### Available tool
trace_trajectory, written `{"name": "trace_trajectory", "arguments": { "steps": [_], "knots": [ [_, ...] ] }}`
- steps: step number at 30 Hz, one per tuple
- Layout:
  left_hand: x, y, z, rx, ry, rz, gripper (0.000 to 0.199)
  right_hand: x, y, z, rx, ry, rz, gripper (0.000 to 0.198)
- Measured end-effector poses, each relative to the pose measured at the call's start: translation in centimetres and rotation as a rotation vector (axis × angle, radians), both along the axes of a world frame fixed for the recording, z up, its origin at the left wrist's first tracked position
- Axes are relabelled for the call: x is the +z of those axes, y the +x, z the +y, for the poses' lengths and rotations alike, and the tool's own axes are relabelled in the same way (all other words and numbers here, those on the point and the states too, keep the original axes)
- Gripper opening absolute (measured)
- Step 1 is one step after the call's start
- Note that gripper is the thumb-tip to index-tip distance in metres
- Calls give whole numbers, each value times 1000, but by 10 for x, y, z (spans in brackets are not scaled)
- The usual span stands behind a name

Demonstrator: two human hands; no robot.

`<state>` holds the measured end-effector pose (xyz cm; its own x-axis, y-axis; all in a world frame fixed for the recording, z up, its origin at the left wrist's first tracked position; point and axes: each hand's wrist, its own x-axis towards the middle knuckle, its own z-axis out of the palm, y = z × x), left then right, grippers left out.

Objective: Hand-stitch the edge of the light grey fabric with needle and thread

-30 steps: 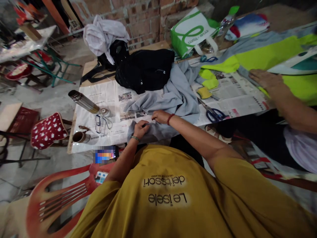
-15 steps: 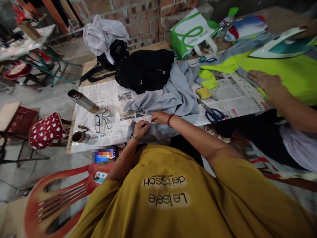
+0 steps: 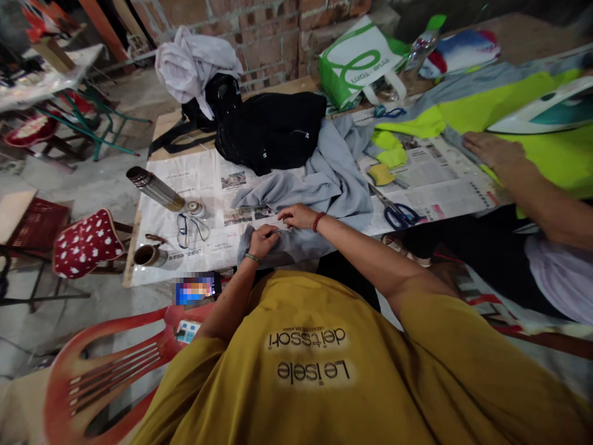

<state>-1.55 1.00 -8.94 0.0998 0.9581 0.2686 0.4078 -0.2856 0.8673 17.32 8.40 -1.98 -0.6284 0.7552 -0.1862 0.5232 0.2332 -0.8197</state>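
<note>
While the left hand [image 3: 264, 241] pinches gray fabric [image 3: 343, 185] by the near edge of the newspaper-covered surface [image 3: 194, 170], can't tell if the right hand [image 3: 298, 217] grips any; brick wall [image 3: 269, 46] behind, concrete floor [image 3: 115, 179] off left.

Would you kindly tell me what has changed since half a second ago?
The iron has slid to the picture's right and nearer the camera, over the yellow-green cloth. The right hand has shifted slightly left and forward. The left hand stays at the grey cloth; the co-worker's hand and the scissors stayed put.
</note>
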Motion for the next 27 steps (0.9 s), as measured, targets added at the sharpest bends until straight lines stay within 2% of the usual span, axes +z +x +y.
{"name": "trace_trajectory", "arguments": {
  "steps": [3, 6, 14, 16, 23, 25, 27],
  "knots": [
    [1, 0, 0, -16, 1, -5, 14, 4, -5, -1, -127, -220, 101, 30],
    [2, -1, 0, -26, 0, -3, 17, 3, -10, -2, -202, -329, 168, 28],
    [4, 2, -2, -48, -31, 28, 23, 3, -21, -6, -308, -310, 159, 48],
    [5, 3, -2, -50, -37, 40, 23, 5, -21, -7, -342, -344, 183, 50],
    [5, 3, -2, -48, -31, 42, 14, 8, -14, -13, -423, -610, 316, 16],
    [5, 3, -2, -48, -26, 43, 13, 9, -11, -14, -403, -624, 313, 13],
    [5, 3, -2, -45, -22, 47, 14, 9, -10, -14, -376, -553, 248, 15]
  ]
}}
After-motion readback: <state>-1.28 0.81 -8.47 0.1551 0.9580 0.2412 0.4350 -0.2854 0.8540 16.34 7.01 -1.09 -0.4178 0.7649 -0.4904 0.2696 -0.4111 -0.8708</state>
